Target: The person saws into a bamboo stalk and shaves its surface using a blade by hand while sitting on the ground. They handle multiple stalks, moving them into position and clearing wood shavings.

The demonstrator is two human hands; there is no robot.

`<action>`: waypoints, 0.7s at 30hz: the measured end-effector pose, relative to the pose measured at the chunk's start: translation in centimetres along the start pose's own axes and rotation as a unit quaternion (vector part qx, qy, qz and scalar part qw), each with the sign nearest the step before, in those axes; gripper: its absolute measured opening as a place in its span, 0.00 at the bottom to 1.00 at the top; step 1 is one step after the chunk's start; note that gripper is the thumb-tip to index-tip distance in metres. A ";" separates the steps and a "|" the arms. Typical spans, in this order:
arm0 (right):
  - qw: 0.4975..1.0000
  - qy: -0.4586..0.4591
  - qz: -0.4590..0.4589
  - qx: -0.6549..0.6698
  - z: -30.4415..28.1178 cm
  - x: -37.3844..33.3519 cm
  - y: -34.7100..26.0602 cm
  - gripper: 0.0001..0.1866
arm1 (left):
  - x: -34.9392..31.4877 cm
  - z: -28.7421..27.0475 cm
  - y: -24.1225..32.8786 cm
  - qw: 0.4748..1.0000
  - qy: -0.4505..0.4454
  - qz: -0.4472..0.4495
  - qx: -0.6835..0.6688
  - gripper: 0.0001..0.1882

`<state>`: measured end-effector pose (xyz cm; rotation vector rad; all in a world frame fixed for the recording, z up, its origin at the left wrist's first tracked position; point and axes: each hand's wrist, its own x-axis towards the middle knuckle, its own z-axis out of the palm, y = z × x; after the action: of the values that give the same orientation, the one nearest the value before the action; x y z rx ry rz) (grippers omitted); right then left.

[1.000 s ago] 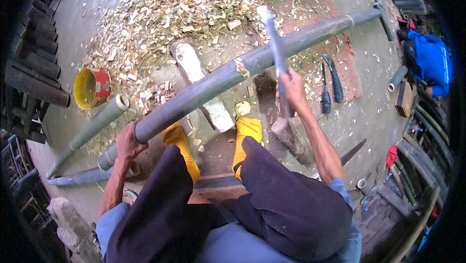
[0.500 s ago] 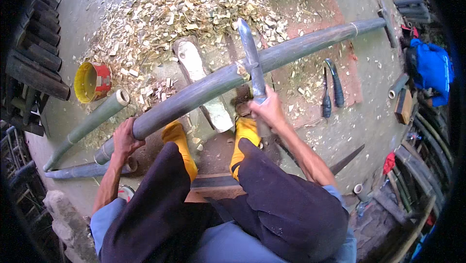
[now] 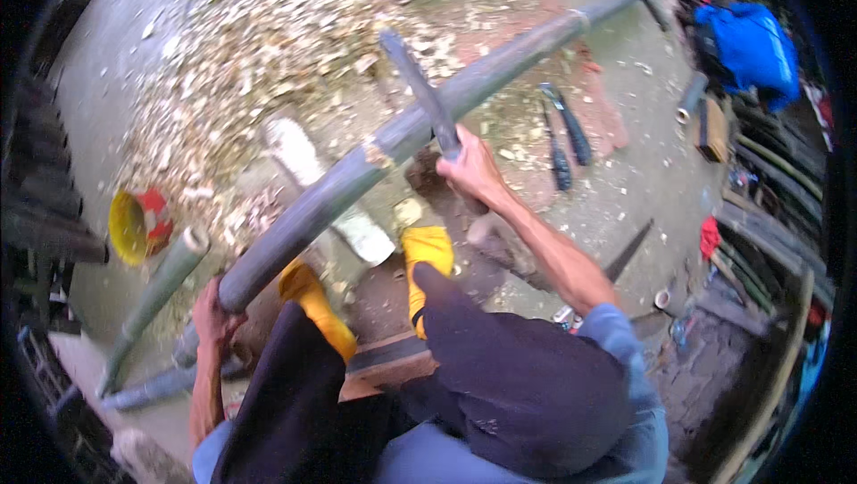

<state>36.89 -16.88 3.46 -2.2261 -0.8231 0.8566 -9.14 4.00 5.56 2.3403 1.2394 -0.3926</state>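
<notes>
A long dark bamboo pole (image 3: 312, 221) slants across the space in front of me, from lower left to upper right. Its near end is in the grip of my left hand (image 3: 217, 319), with the fingers partly hidden beneath it. A pale cut notch (image 3: 378, 154) shows around the pole's middle. My right hand (image 3: 470, 170) is closed on the handle of a broad-bladed machete (image 3: 418, 82). The blade lies across the view of the pole, farther along than the notch; whether it touches is unclear. Under the pole lies a pale, flat-hewn wood block (image 3: 361, 232), between my yellow-covered feet.
Wood chips (image 3: 241, 82) cover the floor ahead. A red and yellow tub (image 3: 134, 225) and a green bamboo length (image 3: 156, 305) are at left. Two dark-handled tools (image 3: 567, 131) lie right of the pole, with a saw blade (image 3: 629, 252) nearer and a blue bag (image 3: 754, 51) beyond.
The machete has shifted from the notch toward the pole's far end, its tip leaning more to the left. My left hand keeps its hold. The whole view has tilted and blurred.
</notes>
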 end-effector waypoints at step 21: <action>0.972 -0.115 0.053 0.200 5.9 -4.4 -4.5 0.23 | -1.4 0.3 -2.7 0.999 0.015 0.040 0.012 0.36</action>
<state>28.43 -15.43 4.68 -1.8501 -0.5728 1.2323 -12.14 4.17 5.25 2.4146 1.1572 -0.3494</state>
